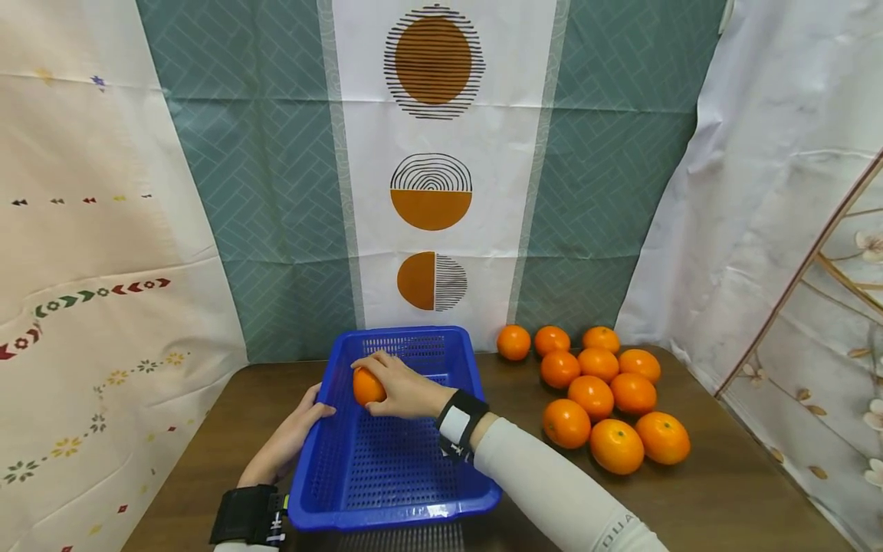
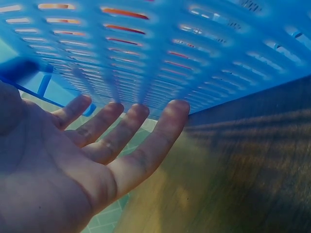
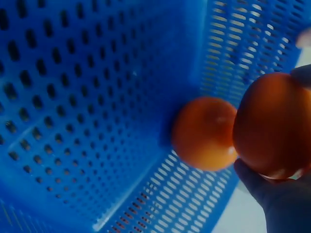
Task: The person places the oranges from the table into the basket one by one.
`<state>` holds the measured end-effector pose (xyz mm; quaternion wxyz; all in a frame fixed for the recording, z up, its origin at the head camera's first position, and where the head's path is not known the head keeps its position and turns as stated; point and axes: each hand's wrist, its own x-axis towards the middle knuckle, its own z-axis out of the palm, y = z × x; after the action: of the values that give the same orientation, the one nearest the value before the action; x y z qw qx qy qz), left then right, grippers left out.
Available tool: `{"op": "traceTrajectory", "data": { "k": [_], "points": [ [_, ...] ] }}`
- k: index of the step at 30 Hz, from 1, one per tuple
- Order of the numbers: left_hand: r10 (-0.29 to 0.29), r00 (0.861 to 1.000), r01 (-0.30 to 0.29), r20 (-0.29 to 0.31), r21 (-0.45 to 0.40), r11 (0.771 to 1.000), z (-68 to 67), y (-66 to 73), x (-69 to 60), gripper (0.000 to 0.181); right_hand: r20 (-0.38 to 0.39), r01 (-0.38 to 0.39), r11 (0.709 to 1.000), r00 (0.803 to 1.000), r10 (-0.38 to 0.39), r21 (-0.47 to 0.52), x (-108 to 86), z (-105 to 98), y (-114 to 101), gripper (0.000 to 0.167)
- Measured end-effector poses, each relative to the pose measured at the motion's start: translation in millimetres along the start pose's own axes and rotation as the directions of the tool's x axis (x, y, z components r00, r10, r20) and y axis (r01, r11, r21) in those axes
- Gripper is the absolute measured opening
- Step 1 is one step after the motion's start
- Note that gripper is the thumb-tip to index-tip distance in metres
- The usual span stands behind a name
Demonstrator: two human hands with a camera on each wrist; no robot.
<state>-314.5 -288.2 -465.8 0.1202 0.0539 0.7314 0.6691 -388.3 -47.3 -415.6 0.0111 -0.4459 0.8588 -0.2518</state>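
My right hand (image 1: 407, 389) grips an orange (image 1: 369, 386) inside the blue basket (image 1: 396, 512), over its left back part. In the right wrist view that held orange (image 3: 273, 127) is close to another orange (image 3: 205, 133), which lies in a corner of the basket (image 3: 87, 97); whether the two touch I cannot tell. My left hand (image 1: 290, 443) is at the basket's left side, thumb at the rim. Seen from the left wrist, the hand (image 2: 107, 150) has its fingers extended along the outside of the slotted wall (image 2: 160, 53).
Several oranges (image 1: 591, 397) are grouped on the brown table (image 1: 738, 491) to the right of the basket. Patterned cloths (image 1: 290, 192) hang behind the table and at both sides. My right forearm crosses the basket's right rim.
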Motion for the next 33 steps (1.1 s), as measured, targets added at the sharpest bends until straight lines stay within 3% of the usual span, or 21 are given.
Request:
{"op": "traceTrajectory", "data": {
  "k": [6, 15, 21, 28, 33],
  "points": [
    [-0.015, 1.0, 0.015, -0.024, -0.003, 1.0, 4.8, -0.3, 0.2, 0.065, 0.03, 0.025, 0.997, 0.999, -0.023, -0.075, -1.0, 13.6, 5.4, 0.061],
    [-0.015, 1.0, 0.015, -0.01, -0.008, 1.0, 4.9, -3.7, -3.2, 0.068, 0.065, 0.077, 0.977, 0.996, -0.065, -0.199, -2.1, 25.0, 8.1, 0.06],
    [-0.043, 0.999, 0.043, -0.032, -0.008, 0.999, 3.1, -4.0, -4.1, 0.065, 0.101, 0.117, 0.971, 0.99, -0.098, -0.209, -2.6, 28.9, 5.8, 0.06],
    [-0.018, 1.0, 0.018, -0.005, 0.015, 1.0, 2.4, 2.5, 0.4, 0.068, 0.131, 0.151, 0.928, 0.985, -0.112, -0.34, -1.5, 25.1, 8.4, 0.06],
    [-0.03, 1.0, 0.03, -0.009, 0.006, 1.0, 2.1, 1.3, -2.5, 0.069, 0.144, 0.158, 0.947, 0.982, -0.121, -0.28, -1.0, 28.9, 7.4, 0.061]
  ]
}}
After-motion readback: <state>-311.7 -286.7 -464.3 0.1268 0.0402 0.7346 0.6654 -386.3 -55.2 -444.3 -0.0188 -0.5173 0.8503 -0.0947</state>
